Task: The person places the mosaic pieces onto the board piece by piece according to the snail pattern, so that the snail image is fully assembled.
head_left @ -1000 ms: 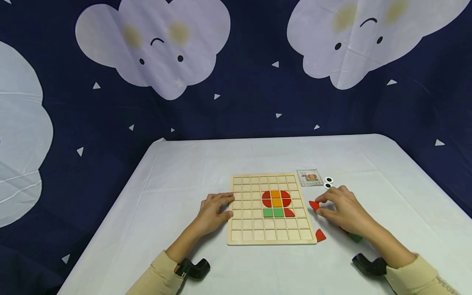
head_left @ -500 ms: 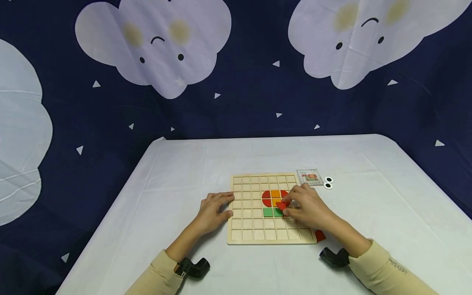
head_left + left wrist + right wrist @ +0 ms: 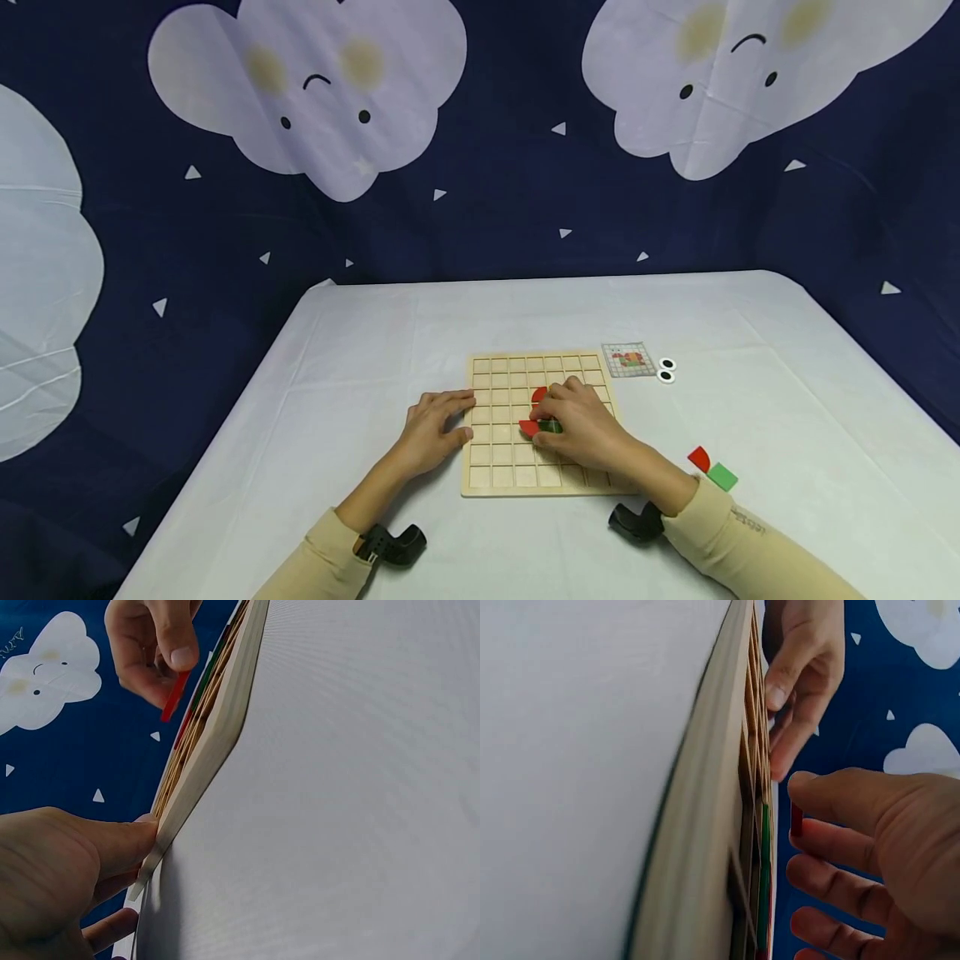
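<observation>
A person in beige sleeves [image 3: 757, 542] works over a wooden grid board [image 3: 480, 480] on a white-covered desk [image 3: 360, 383], the right hand [image 3: 581, 425] pinching a red tile [image 3: 528, 428] between thumb and fingers just above the board's middle squares. The left hand [image 3: 431, 433] lies along the board's left edge, fingers extended and spread from the thumb, which touches the rim. Beneath the right hand, part of another red piece [image 3: 538, 394] and a shaded green tile [image 3: 551, 426] show in the board's grid; the rest of the arrangement is hidden. Just beyond the board's upper right corner lies a small pattern card [image 3: 630, 360], with two black-and-white eye discs [image 3: 666, 371] beside it. Right of the board, near its lower corner, a loose red quarter-circle tile [image 3: 699, 458] touches or nearly touches a green square tile [image 3: 723, 477]. Behind the board hangs a navy backdrop [image 3: 502, 233] printed with pale clouds [image 3: 322, 142].
</observation>
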### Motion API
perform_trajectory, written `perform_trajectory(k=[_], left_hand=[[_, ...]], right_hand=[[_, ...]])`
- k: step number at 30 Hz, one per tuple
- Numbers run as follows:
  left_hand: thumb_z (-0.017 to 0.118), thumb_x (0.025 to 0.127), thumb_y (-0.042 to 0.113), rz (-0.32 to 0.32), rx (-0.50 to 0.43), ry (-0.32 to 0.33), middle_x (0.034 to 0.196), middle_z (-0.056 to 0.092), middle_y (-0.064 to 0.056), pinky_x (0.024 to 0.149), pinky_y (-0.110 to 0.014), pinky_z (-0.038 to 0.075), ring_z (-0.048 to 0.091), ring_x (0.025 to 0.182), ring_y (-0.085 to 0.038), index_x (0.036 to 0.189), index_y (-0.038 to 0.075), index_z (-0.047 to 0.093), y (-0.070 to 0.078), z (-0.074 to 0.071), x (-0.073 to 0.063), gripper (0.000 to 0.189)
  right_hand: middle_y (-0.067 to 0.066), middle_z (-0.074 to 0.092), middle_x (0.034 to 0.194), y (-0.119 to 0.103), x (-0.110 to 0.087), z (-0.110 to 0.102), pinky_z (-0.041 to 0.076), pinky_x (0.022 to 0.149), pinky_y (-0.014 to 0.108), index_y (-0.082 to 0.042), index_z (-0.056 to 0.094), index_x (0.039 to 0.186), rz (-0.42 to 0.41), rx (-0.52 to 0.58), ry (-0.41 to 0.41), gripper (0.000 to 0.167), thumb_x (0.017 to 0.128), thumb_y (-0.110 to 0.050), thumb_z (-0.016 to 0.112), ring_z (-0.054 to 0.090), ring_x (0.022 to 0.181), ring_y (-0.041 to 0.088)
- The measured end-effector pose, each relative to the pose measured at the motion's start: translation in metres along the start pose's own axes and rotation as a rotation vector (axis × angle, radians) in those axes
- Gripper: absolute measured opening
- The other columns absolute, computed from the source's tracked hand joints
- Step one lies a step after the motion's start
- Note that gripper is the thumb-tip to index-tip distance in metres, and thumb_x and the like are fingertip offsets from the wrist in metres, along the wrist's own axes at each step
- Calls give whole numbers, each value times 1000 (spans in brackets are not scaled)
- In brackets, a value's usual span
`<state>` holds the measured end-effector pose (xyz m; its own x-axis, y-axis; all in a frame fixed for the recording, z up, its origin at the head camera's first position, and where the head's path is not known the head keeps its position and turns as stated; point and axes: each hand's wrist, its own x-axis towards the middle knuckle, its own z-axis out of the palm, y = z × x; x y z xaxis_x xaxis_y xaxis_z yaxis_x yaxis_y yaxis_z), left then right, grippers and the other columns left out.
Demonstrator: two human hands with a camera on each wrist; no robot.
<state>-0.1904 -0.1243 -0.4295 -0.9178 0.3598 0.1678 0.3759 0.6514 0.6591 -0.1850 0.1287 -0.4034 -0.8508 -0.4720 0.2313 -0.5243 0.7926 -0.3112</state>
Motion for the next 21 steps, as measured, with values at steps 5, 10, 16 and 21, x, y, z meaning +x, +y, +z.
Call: perform_trajectory(k=[5,10,16,21], left_hand=[[68,85,16,-1,5,5,140,52,-1,97,-49,26,42,121,-26,128,9,59,0,0,0,44],[68,85,16,0,6,7,140,52,-1,97,-48,26,42,121,-26,128,9,59,0,0,0,45],[69,84,15,-1,11,10,139,53,-2,98,-48,26,42,122,-27,127,9,60,0,0,0,44],[69,83,15,-2,15,13,139,54,-3,97,-48,26,43,122,-27,126,9,60,1,0,0,44]], right_hand=[[-5,64,94,-4,5,4,34,75,30,-20,73,89,-25,-14,1,22,73,-33,78,44,87,14],[-5,63,93,-5,6,6,33,72,29,-20,73,88,-45,-47,3,23,73,-35,79,44,86,14],[-6,61,90,-5,6,9,31,70,27,-20,72,86,-45,-74,17,21,72,-33,80,43,83,13],[-6,60,89,-4,6,9,31,69,26,-19,72,86,-53,-70,25,21,71,-33,80,42,82,13]])
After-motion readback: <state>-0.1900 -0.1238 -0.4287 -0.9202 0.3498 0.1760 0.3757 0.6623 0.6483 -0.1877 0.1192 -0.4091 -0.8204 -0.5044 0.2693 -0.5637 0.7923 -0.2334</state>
